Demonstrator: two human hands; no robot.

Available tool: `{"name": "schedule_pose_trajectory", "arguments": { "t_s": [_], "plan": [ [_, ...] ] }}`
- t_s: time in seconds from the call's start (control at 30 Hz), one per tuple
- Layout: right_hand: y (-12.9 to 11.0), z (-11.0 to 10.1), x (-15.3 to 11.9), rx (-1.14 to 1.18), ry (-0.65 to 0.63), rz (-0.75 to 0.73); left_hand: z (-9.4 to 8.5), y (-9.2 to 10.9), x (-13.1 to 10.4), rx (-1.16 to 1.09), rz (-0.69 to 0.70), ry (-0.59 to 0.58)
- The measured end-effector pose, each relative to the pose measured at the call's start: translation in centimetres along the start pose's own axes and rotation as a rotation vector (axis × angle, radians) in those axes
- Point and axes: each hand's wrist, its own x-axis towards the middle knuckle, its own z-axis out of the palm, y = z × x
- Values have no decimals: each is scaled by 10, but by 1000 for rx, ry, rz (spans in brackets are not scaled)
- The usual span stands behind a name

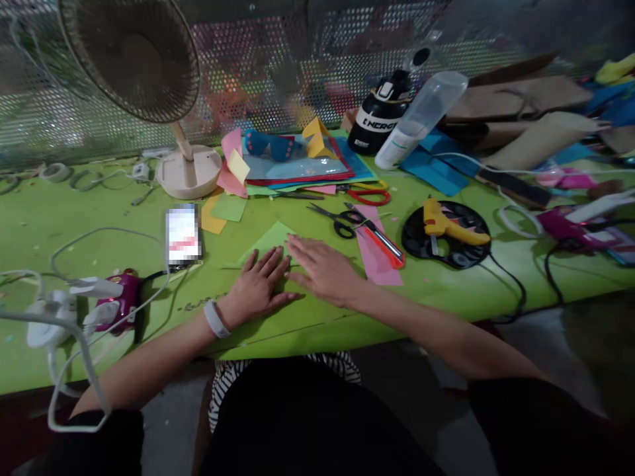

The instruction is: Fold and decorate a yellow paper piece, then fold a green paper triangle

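A light green paper (270, 242), folded to a triangle, lies on the green table (302, 324) in front of me. My left hand (258, 284) rests flat on its lower edge, fingers spread. On the paper's right side lies my right hand (322, 268), palm down with its fingers stretched out; its fingertips are close to those of my left hand. Neither hand grips anything. Right of my right hand are black scissors (342, 221), a red cutter knife (384, 244) and a pink paper strip (372, 254).
A yellow glue gun (451, 225) sits on a black tray (464, 258) at right. Behind are red-handled scissors (370, 196), stacked papers (297, 168) and a black bottle (374, 122). At left stand a fan (188, 172), a phone (183, 235) and plugs with cables (116, 301).
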Motion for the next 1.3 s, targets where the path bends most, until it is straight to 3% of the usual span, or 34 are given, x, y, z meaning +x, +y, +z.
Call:
{"name": "schedule_pose_trajectory", "arguments": {
  "t_s": [0.1, 0.2, 0.57, 0.77, 1.03, 1.17, 1.3],
  "plan": [
    [-7, 20, 2, 52, -119, -53, 1, -1, 0, -4, 5, -25],
    [-4, 29, 0, 80, -155, -55, 0, -1, 0, -9, 10, -40],
    [1, 23, -5, 65, -178, -15, -3, -10, -3, -5, 32, 13],
    [16, 21, -37, 29, -163, 131, -4, -26, -30, 37, -51, 36],
    [29, 22, -60, -20, -145, 159, -16, -40, -69, 54, -172, 40],
    [26, 22, -59, -66, -145, 163, -25, -19, -46, 95, -251, 112],
    [26, 25, -60, -114, -126, 155, -21, 20, 12, 58, -101, 98]
  ]
}}
